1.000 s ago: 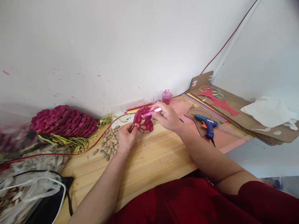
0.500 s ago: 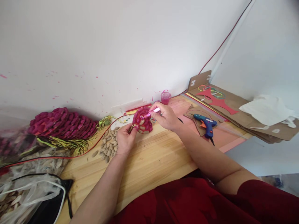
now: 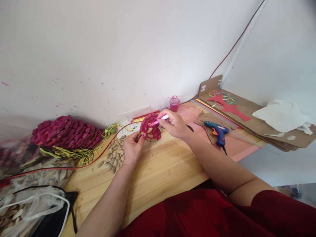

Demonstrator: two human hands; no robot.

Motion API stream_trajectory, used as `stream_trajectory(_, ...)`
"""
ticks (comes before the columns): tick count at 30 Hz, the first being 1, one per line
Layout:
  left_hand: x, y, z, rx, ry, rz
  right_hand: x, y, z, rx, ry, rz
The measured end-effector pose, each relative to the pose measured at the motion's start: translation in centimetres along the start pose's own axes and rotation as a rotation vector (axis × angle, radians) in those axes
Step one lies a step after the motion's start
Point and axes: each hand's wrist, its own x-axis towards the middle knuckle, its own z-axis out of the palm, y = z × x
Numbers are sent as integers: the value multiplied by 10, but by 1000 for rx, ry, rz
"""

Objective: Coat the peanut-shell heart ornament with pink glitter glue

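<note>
My left hand [image 3: 132, 147] is closed on the lower left edge of a roundish piece covered with peanut shells [image 3: 154, 132], held up over the table. Most of its shells are painted magenta; a few near the lower left are bare tan. My right hand [image 3: 174, 124] pinches a paintbrush [image 3: 163, 118] with a white handle and a pink-stained end. The brush tip touches the shells near the middle of the piece. Beside my left hand lies a heap of unpainted peanuts [image 3: 115, 154]. Behind my right hand stands a clear plastic cup of pink paint [image 3: 174, 104].
A stack of magenta shell-covered pieces [image 3: 66, 131] with yellow-green strings [image 3: 74, 154] leans at the left. Plastic bags of shells [image 3: 29, 207] fill the lower left. A blue glue gun [image 3: 216, 130] lies right, near cardboard sheets [image 3: 261, 126] bearing a red cut-out [image 3: 229, 107] and white cloth [image 3: 278, 115].
The brush has shifted very slightly left and down on the shells with my right hand. My left hand keeps its hold on the piece.
</note>
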Motion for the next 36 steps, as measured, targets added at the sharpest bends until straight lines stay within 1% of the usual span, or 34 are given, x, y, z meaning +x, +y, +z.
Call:
stream_trajectory(3, 0, 0, 0, -9, -4, 4, 0, -1, 1, 16, 23, -8)
stream_trajectory(8, -1, -1, 0, -17, -3, 3, -1, -2, 0, 7, -34, -26)
stream_trajectory(12, -1, 0, 0, 6, -2, 12, -1, -5, 0, -22, 21, -15)
stream_trajectory(14, -1, 0, 0, 20, 0, 13, -1, -6, 0, -34, 16, -23)
stream_trajectory(17, -1, -1, 0, 23, 6, 7, -2, -6, 0, -54, -18, -69)
stream_trajectory(22, -1, -2, 0, 25, 1, 5, -2, -7, 1, -52, 11, -152)
stream_trajectory(25, -1, -1, 0, 24, 0, 7, -2, -7, 1, -48, -14, -176)
stream_trajectory(27, -1, -1, 0, 17, -2, 5, -2, -8, 1, -40, -14, -160)
stream_trajectory(32, -1, -2, 0, -14, -11, -3, -1, -8, 0, 35, 54, -15)
stream_trajectory(36, -1, -2, 0, -19, -15, -4, 0, -7, 1, 70, 70, 23)
